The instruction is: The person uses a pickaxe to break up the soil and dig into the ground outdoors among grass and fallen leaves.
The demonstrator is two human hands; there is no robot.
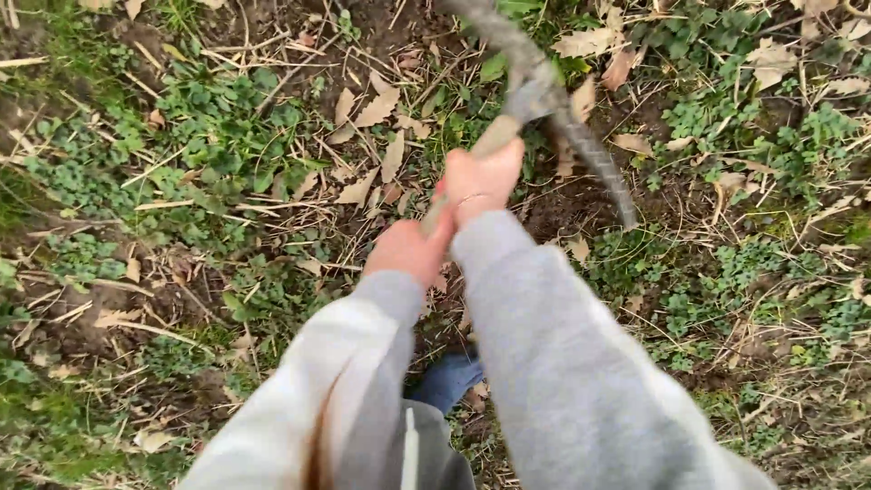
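Head view: both hands are closed around one wooden handle (497,136), the left hand (410,249) nearer the body and the right hand (483,179) just beyond it, the two grips touching along the shaft. A thin ring shows on a finger of the right hand. The handle is pale, smooth and round, running away up and to the right to a dark metal head (581,136). That head forks: one part reaches to the far edge of the picture, the other curves down to the right, with its tip at the bare soil (581,204) (motion blur hides the exact form).

With the hands so close together near the handle's end, leverage looks poor, and the tool could twist or glance off a root. A blue shoe (449,381) stands near, below the hands, so a deflected stroke could come back toward the foot. Loose grey sleeves (562,363) could slip over the wrists.

Around lie dry, curled tan leaves (374,109), brittle straw stalks and low green clover-like plants (218,118) on crumbly dark earth.
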